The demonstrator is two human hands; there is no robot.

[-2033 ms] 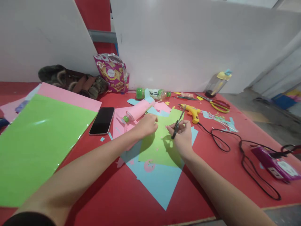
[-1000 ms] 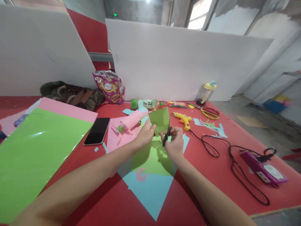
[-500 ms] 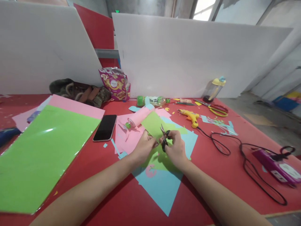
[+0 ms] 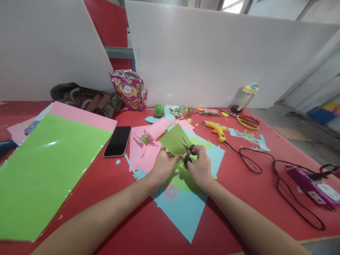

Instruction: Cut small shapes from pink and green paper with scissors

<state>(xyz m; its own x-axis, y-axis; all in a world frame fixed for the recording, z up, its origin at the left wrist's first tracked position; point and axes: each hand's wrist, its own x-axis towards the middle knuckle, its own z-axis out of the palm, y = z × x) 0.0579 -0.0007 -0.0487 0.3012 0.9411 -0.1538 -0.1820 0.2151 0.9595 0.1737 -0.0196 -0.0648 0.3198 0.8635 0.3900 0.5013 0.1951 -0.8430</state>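
Observation:
My left hand point(image 4: 165, 166) is closed on the lower edge of a green paper piece point(image 4: 174, 140), which is held up at a tilt. My right hand point(image 4: 200, 166) has its fingers in the black handles of small scissors point(image 4: 187, 151). The scissor blades are apart and point up and left, against the right side of the green piece. Beneath both hands lie more green paper and a blue sheet point(image 4: 186, 216). A pink cut-out point(image 4: 171, 191) rests on the blue sheet.
Beyond the hands lie a pink-wrapped bottle point(image 4: 160, 129) and a green-capped bottle point(image 4: 174, 111). A phone point(image 4: 118, 141) and green sheets point(image 4: 50, 170) are left. At right are a yellow glue gun point(image 4: 216, 130), its black cable and a purple power strip point(image 4: 313, 187).
The view has tipped slightly downward. The green piece has turned a little in my left hand, and the scissors have shifted slightly right with my right hand.

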